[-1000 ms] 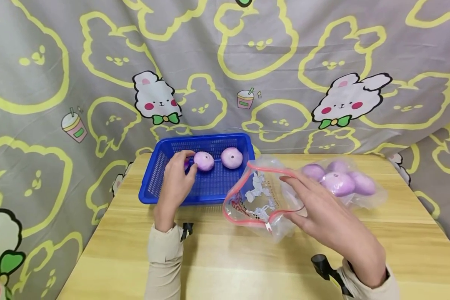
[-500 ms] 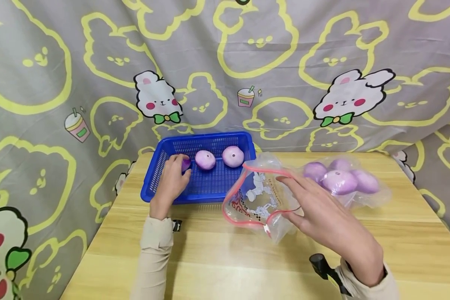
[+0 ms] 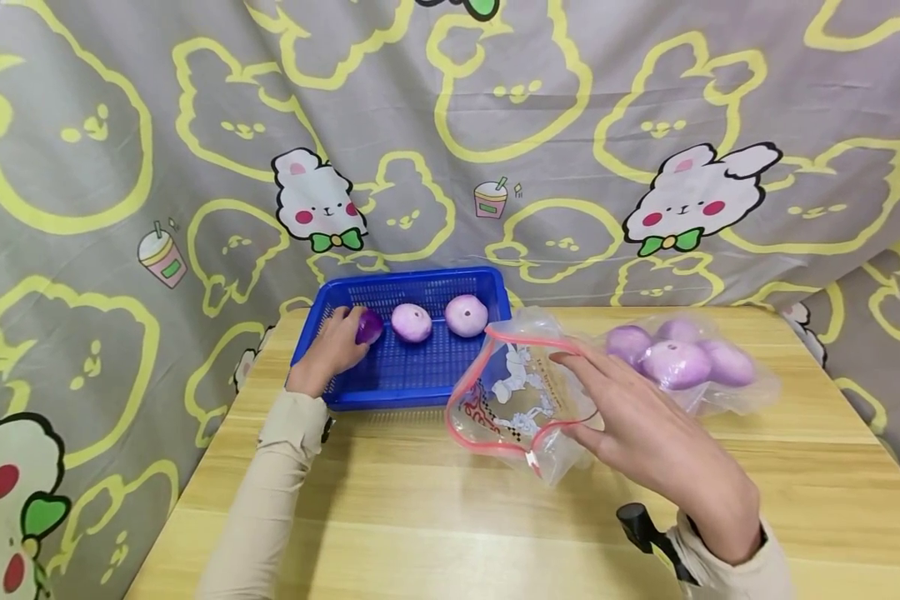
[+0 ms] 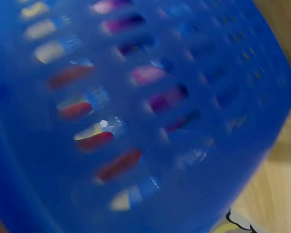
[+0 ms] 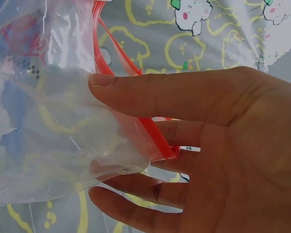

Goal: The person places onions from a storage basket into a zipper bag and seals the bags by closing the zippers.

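Inside the blue basket (image 3: 397, 396), my left hand (image 3: 335, 343) curls its fingers and thumb round the left side of a glossy dark purple round vegetable (image 3: 369, 327). Two paler purple ones, the middle vegetable (image 3: 411, 322) and the right vegetable (image 3: 467, 316), sit beside it. My right hand (image 3: 648, 421) grips a clear zip bag (image 3: 521, 392) with a red-pink rim at its mouth, which gapes toward the basket. In the right wrist view the thumb (image 5: 150, 92) lies over the plastic, fingers behind it. The left wrist view is blurred, showing the basket's slotted wall (image 4: 136, 126).
A clear bag of several purple round vegetables (image 3: 678, 364) lies behind my right hand. The wooden table (image 3: 435, 508) stands against a grey patterned curtain (image 3: 412, 108). A black wrist strap mount (image 3: 648, 533) shows by the right sleeve.
My left hand has moved left, from beside the middle vegetable to the left side of the dark one, which shows more now. The right hand and its bag have barely moved.
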Action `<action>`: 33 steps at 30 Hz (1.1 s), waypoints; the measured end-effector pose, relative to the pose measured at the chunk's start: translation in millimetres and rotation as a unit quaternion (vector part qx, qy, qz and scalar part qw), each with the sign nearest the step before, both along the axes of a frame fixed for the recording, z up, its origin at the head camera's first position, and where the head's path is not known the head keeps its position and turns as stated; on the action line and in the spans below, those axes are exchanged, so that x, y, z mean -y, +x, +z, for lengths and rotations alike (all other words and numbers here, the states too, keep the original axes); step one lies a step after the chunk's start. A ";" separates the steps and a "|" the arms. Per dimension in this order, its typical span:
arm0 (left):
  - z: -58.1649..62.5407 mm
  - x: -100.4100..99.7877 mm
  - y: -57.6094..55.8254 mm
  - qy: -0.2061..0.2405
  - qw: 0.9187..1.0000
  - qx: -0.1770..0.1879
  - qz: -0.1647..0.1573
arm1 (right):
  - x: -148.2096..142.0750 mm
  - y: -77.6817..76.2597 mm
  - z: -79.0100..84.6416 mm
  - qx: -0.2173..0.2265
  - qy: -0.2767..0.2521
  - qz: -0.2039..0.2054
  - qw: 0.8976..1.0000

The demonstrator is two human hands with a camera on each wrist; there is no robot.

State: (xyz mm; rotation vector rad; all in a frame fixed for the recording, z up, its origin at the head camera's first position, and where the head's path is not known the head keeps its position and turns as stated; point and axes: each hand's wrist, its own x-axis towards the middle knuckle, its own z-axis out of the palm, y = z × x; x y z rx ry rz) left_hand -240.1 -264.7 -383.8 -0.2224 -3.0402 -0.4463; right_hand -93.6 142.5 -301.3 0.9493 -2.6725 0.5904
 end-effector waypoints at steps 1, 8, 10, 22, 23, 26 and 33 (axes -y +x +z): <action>-1.6 2.6 -2.8 -0.004 1.000 0.004 -0.006 | 0.1 0.1 -0.1 0.000 -0.003 0.004 1.000; -13.1 17.7 -14.4 -0.004 0.998 0.050 -0.027 | 0.6 2.5 0.5 0.009 -0.005 0.013 1.000; -18.5 21.6 -16.5 -0.012 0.998 0.060 -0.031 | 0.9 3.4 0.6 0.009 -0.004 0.015 1.000; -26.2 23.3 -28.5 -0.026 0.999 0.015 -0.025 | 1.6 2.5 -1.0 0.011 -0.007 0.030 0.999; -26.2 23.3 -29.5 -0.025 0.999 0.014 -0.026 | 1.6 2.5 -1.2 0.012 -0.007 0.031 0.999; -25.3 22.8 -31.8 -0.017 0.999 0.021 -0.028 | 1.7 2.7 -1.8 0.016 -0.008 0.030 0.999; -25.5 19.5 -33.6 0.002 0.999 0.010 -0.050 | 0.3 3.4 -1.1 0.018 -0.010 0.029 0.999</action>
